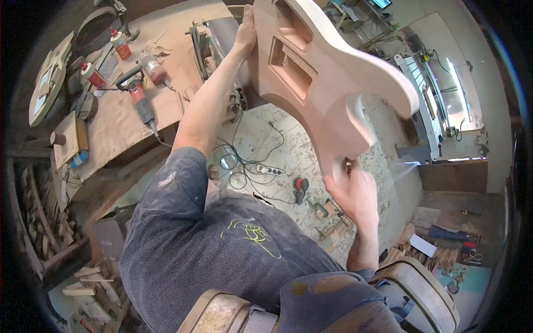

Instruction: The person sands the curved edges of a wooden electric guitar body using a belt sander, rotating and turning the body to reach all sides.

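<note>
I hold up an unfinished, pale wooden electric guitar body (338, 94), tilted, with two rectangular cavities cut through its face and its curved horns to the right. My left hand (247, 34) grips its far left edge; the fingers go behind the wood and are partly hidden. Lower down, my right hand (358, 194) is closed round the body's near lower end, close to a small dark hole, its fingertips mostly out of sight. Both arms are raised, the left one stretched farther out.
A dusty workbench (119, 136) at left bears a red-and-black corded power tool (141, 102), red bottles (121, 45) and another guitar body (50, 83). Cables (239, 161) and a red-and-black sander (300, 188) lie on the littered floor. Wood offcuts (94, 294) fill the lower left.
</note>
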### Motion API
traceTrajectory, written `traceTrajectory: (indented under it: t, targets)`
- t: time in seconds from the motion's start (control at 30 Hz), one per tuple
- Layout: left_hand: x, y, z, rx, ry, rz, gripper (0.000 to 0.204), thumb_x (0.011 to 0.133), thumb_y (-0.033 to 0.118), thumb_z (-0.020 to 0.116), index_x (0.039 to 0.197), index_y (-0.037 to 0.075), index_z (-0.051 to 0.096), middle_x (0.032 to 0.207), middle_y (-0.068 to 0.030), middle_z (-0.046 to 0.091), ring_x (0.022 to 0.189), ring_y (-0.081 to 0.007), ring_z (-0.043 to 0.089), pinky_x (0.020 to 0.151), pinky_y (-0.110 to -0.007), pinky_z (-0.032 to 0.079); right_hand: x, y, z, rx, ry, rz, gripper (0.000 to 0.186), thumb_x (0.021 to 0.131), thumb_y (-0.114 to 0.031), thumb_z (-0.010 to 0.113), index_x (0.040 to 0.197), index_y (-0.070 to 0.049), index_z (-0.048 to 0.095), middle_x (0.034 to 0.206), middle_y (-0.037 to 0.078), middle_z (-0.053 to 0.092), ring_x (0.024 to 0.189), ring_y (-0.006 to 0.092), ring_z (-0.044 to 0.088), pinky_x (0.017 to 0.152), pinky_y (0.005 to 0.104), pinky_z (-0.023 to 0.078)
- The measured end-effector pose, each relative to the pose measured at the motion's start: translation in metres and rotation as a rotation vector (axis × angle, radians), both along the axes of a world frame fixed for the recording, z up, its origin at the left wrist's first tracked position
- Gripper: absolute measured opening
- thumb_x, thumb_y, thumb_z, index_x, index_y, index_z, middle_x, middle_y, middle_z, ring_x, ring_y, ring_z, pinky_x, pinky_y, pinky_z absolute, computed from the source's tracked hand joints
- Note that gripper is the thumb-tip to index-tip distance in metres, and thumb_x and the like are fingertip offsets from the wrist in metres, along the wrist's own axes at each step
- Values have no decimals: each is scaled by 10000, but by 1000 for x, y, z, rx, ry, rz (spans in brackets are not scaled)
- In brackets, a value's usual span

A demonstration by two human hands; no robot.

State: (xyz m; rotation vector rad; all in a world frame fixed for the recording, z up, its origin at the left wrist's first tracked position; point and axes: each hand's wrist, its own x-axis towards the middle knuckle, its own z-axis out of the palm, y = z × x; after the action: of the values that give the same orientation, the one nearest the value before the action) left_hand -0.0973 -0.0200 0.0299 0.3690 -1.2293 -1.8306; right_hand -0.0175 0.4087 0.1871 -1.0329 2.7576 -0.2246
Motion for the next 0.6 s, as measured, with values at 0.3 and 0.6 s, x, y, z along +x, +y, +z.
traceTrajectory:
  t: [0.3, 0.6]
  targets:
    - [3, -30, -35, -25, -240, 53, 819, 1039, 660, 192, 1370, 18, 577, 1343, -199, 613, 1293, -321, 540, 1092, -393, 387, -28, -31, 97, 171, 77, 380, 701, 806, -337, 727, 1318, 92, 514, 728, 276, 647, 674, 422, 686, 644, 454, 546]
    - [41, -38, 108, -920, -143, 348, 481, 1067, 441, 408, 1173, 52, 670, 1152, -153, 683, 1086, -283, 647, 967, -367, 490, -31, -108, 162, 381, 0, 358, 470, 796, -344, 723, 946, 80, 585, 699, 274, 627, 671, 368, 693, 628, 414, 535]
